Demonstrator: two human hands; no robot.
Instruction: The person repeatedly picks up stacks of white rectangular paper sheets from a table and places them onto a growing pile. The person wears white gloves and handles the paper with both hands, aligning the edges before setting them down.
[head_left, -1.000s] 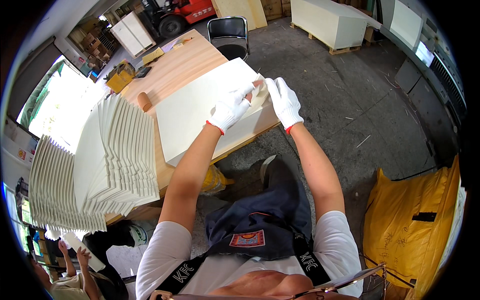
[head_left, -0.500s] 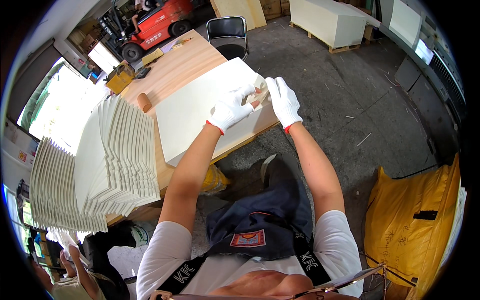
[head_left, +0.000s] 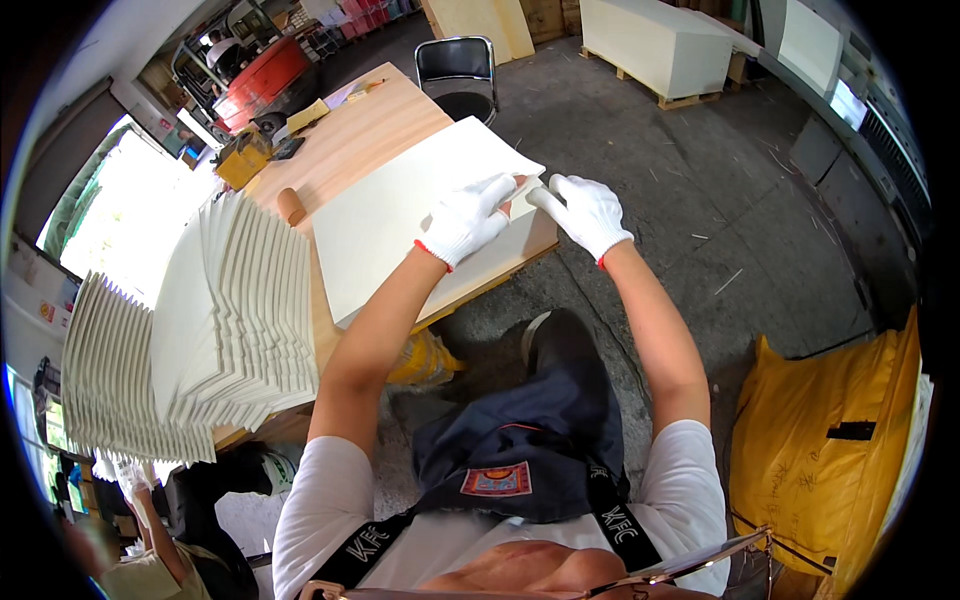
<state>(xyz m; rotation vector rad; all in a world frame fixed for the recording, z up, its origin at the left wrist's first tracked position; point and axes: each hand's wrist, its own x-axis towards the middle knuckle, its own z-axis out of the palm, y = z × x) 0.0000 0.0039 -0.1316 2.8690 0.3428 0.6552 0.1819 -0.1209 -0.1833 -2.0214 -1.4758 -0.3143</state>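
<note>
A thick stack of white paper sheets (head_left: 390, 220) lies on the wooden table in front of me. My left hand (head_left: 468, 215), in a white glove with bare thumb and fingertip, bends its fingers around the sheets near the stack's right corner. Top sheets curl up slightly there. My right hand (head_left: 590, 215), gloved too, is just off that corner. Its fingers are parted, and the foremost digit reaches the sheet edges.
Fanned stacks of white sheets (head_left: 240, 310) stand at the table's left. A brown cylinder (head_left: 291, 206) and a yellow box (head_left: 242, 158) lie beyond. A black chair (head_left: 456, 65) is behind the table. At right sits a yellow-wrapped bundle (head_left: 810, 450). A co-worker (head_left: 160, 560) is at lower left; a red forklift (head_left: 265, 85) stands far left.
My right hand has shifted right, its fingers now parted and more bent. My left hand stays near the corner, where the sheets sit differently. The forklift has moved left and turned.
</note>
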